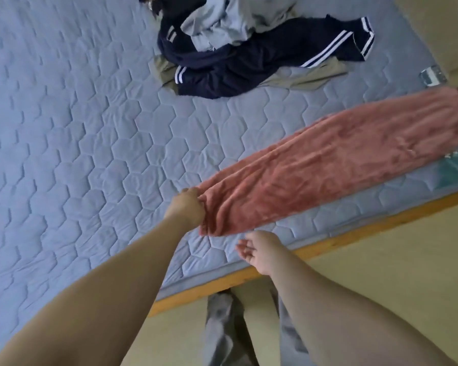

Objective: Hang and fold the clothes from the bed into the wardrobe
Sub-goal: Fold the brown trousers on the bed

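A long salmon-pink towel (336,159) lies folded lengthwise along the near edge of the bed (64,128). My left hand (187,207) grips the towel's near end, fingers curled into the cloth. Just below that end my right hand (257,250) hovers over the quilted cover, fingers relaxed and holding nothing. At the top of the view lies a pile of clothes: navy track trousers with white stripes (249,64), a grey garment (230,19) on top, and a khaki piece (302,80) underneath.
The bed's wooden frame edge (328,241) runs diagonally below my hands, with pale yellow floor (394,260) beyond it. My grey-trousered legs (220,331) stand by the frame. A small clear object (432,75) lies near the bed's far right corner.
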